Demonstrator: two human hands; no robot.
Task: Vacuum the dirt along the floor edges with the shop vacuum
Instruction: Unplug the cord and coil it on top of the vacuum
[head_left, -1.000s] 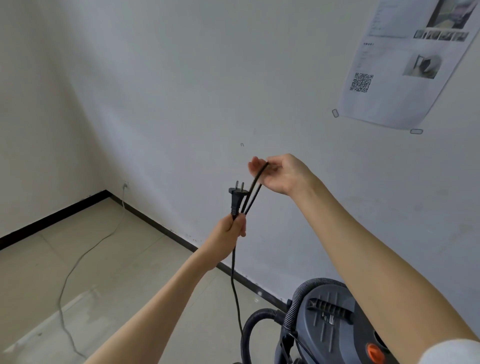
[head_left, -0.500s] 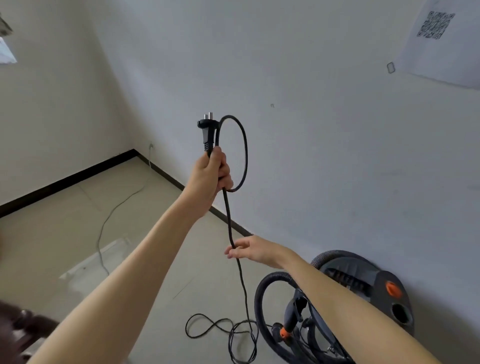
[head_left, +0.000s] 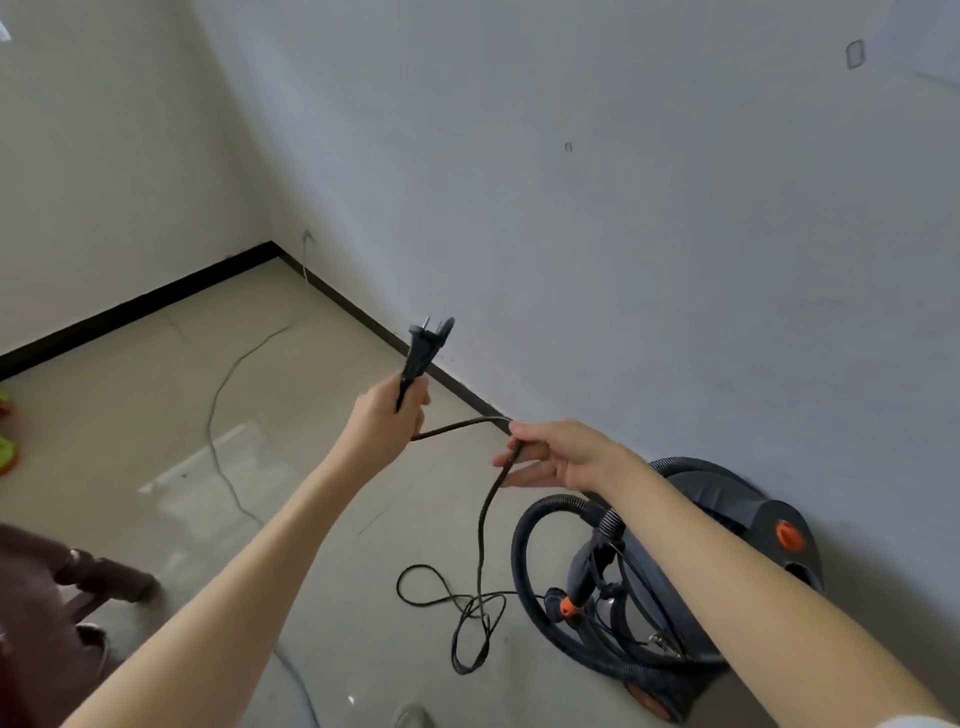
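My left hand (head_left: 382, 423) grips the black power cord just below its plug (head_left: 423, 345), whose prongs point up. The cord (head_left: 483, 519) runs right from that fist to my right hand (head_left: 558, 454), which pinches it between thumb and fingers, then drops to loose loops on the floor. The dark grey shop vacuum (head_left: 737, 514) with an orange knob stands against the wall at lower right. Its black ribbed hose (head_left: 530, 571) is coiled in front of it.
A black baseboard (head_left: 156, 301) lines the tan tile floor along both walls, meeting in a corner. A thin grey cable (head_left: 218, 395) trails from the wall across the floor. A dark wooden stool (head_left: 62, 587) stands at lower left, with green and orange objects at the left edge.
My left hand has come down with the plug, and the loop beside it is gone. My right hand has risen and taken hold of the cord. The view tilted further down.
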